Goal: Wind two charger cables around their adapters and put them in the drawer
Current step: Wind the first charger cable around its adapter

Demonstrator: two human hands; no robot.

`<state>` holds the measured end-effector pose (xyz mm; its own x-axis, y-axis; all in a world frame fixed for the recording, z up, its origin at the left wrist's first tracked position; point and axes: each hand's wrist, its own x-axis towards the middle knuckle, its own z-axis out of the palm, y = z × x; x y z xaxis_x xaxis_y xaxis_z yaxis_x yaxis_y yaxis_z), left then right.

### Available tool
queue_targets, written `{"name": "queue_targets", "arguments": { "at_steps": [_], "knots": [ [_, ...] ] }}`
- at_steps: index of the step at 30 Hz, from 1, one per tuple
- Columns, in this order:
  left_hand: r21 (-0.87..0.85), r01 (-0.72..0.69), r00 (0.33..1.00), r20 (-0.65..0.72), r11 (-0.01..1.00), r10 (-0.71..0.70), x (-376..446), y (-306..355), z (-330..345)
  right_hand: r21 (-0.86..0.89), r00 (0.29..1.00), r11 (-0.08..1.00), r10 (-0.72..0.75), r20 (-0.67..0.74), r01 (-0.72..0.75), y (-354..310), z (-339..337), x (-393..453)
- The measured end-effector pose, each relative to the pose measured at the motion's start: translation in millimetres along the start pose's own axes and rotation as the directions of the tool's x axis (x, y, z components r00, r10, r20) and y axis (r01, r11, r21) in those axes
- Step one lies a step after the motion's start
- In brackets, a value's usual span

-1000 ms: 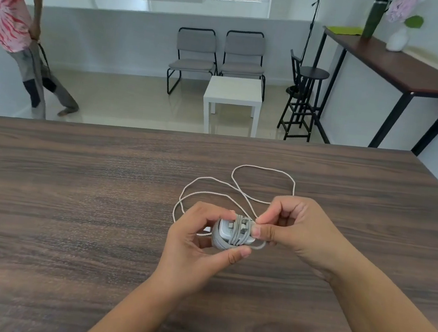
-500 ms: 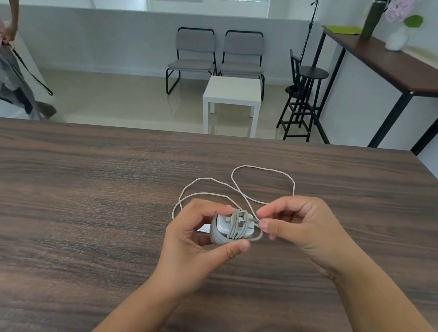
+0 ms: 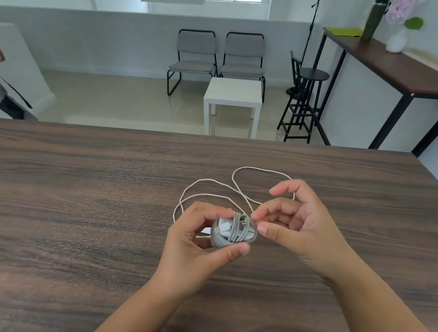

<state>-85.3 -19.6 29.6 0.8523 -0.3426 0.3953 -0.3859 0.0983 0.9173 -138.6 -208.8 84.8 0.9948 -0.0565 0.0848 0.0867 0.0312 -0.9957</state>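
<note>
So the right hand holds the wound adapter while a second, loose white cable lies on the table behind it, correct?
Not quite: the head view shows the left hand holding the wound adapter; the right hand is only at its cable. The loose white cable does lie on the table behind.
</note>
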Motion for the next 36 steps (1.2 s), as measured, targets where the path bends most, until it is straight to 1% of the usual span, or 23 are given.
{"name": "queue_targets", "arguments": {
  "at_steps": [4, 8, 15, 18, 20, 22, 23, 25, 26, 28, 30, 32, 34, 36],
  "knots": [
    [-0.027, 0.038, 0.999, -0.028, 0.999, -0.039, 0, -1, 1, 0.003, 0.999, 1.000, 0.008, -0.047, -0.008, 13, 2, -5],
    [-0.054, 0.086, 0.996, -0.018, 0.995, -0.087, 0, 0, 2, 0.085, 0.995, 0.995, 0.050, -0.084, -0.043, 18, 7, -5],
    [-0.019, 0.067, 0.998, -0.021, 0.998, -0.067, -1, 2, 2, 0.073, 0.988, 0.997, 0.024, -0.152, -0.013, 20, 13, -4],
    [-0.015, 0.096, 0.995, -0.027, 0.995, -0.096, -3, 2, 2, 0.109, 0.987, 0.993, 0.064, -0.146, -0.048, 24, 12, -4],
    [0.015, 0.085, 0.996, -0.022, 0.996, -0.085, -3, 2, 0, 0.097, 0.988, 0.992, 0.087, -0.126, -0.075, 26, 11, -4],
    [0.098, 0.053, 0.999, 0.002, 0.994, -0.054, -2, 3, -1, 0.026, 0.992, 0.998, 0.066, -0.109, -0.063, 29, 10, -2],
    [0.139, 0.058, 0.998, 0.017, 0.989, -0.061, 0, 3, -1, -0.040, 0.994, 0.998, 0.036, -0.103, -0.040, 30, 10, -1],
    [0.177, 0.112, 0.992, 0.031, 0.978, -0.119, 2, 4, 1, -0.226, 0.997, 0.974, -0.041, -0.069, 0.024, 26, 8, 0],
    [0.188, 0.133, 0.989, 0.038, 0.973, -0.143, 2, 4, 1, -0.313, 0.997, 0.948, -0.068, -0.029, 0.055, 23, 6, 1],
    [0.226, 0.146, 0.985, 0.056, 0.963, -0.163, 2, 2, 1, -0.433, 0.994, 0.895, -0.081, 0.077, 0.106, 15, 4, 2],
    [0.253, 0.155, 0.981, 0.071, 0.955, -0.178, 2, 1, 0, -0.517, 0.986, 0.845, -0.061, 0.155, 0.133, 9, 3, 3],
    [0.270, 0.178, 0.974, 0.089, 0.946, -0.208, 2, 0, -1, -0.580, 0.982, 0.800, -0.056, 0.181, 0.152, 6, 4, 7],
    [0.278, 0.192, 0.965, 0.119, 0.941, -0.232, 3, 0, 0, -0.613, 0.977, 0.769, -0.072, 0.198, 0.181, 5, 5, 11],
    [0.272, 0.199, 0.959, 0.142, 0.941, -0.244, 3, 1, 0, -0.635, 0.961, 0.736, -0.075, 0.267, 0.235, 3, 5, 15]
  ]
}}
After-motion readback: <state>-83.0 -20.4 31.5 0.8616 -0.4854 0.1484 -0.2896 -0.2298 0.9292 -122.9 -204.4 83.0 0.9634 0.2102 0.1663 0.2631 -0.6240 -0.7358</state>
